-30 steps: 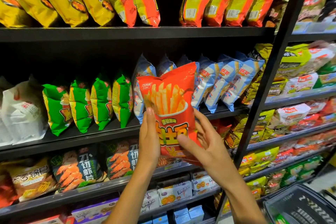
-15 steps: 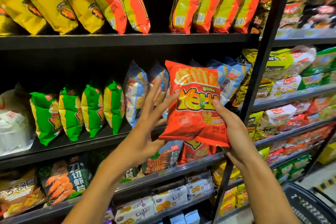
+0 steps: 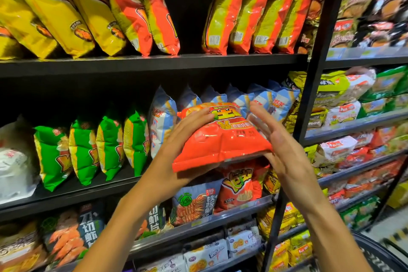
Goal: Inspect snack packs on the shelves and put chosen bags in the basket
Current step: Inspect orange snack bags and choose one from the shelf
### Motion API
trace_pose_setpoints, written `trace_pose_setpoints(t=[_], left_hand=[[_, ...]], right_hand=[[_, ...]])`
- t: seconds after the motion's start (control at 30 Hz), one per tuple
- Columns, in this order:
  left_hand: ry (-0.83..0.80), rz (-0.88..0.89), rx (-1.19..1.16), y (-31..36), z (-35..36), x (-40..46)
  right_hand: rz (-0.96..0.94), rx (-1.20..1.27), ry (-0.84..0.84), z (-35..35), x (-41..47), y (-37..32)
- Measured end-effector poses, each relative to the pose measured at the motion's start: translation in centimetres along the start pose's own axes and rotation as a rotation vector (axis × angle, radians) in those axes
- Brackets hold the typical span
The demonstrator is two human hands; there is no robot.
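Red snack bag (image 3: 223, 139) cradled flat in left hand (image 3: 187, 137), right hand (image 3: 280, 146) open-fingered alongside; turn slowly, read both faces, avoid crushing.

Lighting comes from the front and above; shelf recesses behind the packs stay near black. Glossy film throws specular glare: white streaks on the orange-yellow bags (image 3: 254, 17) on the top shelf (image 3: 154, 63) and on the red bag (image 3: 223, 139) at centre. Motion blur smears the right hand (image 3: 280, 146), fingers ghosted. Packs at the right edge and lower left corner are soft, print illegible. Wide-angle distortion: the black upright post (image 3: 309, 95) leans and shelf edges bow toward the frame borders. Colours saturated.
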State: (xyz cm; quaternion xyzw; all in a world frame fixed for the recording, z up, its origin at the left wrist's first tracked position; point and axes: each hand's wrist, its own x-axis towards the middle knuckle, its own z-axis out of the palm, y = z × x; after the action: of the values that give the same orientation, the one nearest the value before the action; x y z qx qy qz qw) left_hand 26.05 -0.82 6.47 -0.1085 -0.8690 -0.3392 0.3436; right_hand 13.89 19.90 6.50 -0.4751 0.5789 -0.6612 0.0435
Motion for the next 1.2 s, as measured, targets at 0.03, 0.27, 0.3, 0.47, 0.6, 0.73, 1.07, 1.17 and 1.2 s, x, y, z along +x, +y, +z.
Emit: trace_pose_setpoints(t=[0.03, 0.27, 0.3, 0.47, 0.6, 0.73, 1.07, 1.17, 1.2], left_hand=[[0.01, -0.017, -0.031, 0.1, -0.1, 0.1], [-0.009, -0.067, -0.079, 0.8, -0.9, 0.8], [-0.013, -0.071, -0.082, 0.9, -0.9, 0.8], [-0.005, -0.057, -0.017, 0.9, -0.6, 1.0], [0.0, -0.081, -0.054, 1.5, -0.7, 1.0], [0.085, -0.084, -0.113, 1.7, -1.2, 1.7], [0.287, -0.22, -0.459, 2.7, -3.2, 4.0], [0.237, -0.246, -0.494, 2.7, -3.6, 4.4], [0.218, -0.254, -0.522, 2.7, -3.8, 4.5]], right_hand=[[-0.082, -0.069, -0.032, 0.1, 0.2, 0.2], [-0.182, -0.096, 0.141, 1.4, 1.3, 0.0], [-0.173, -0.093, 0.189, 1.6, 1.4, 0.0], [-0.081, -0.007, 0.326, 2.6, 2.1, 0.0], [-0.04, 0.053, 0.367, 2.9, 2.7, -0.1], [-0.066, 0.096, 0.343, 3.3, 3.2, -0.4], [-0.214, -0.026, 0.071, 2.4, 5.4, -2.1], [-0.175, 0.019, 0.162, 2.4, 6.4, -2.5], [-0.145, 0.039, 0.188, 2.5, 6.7, -2.7]])
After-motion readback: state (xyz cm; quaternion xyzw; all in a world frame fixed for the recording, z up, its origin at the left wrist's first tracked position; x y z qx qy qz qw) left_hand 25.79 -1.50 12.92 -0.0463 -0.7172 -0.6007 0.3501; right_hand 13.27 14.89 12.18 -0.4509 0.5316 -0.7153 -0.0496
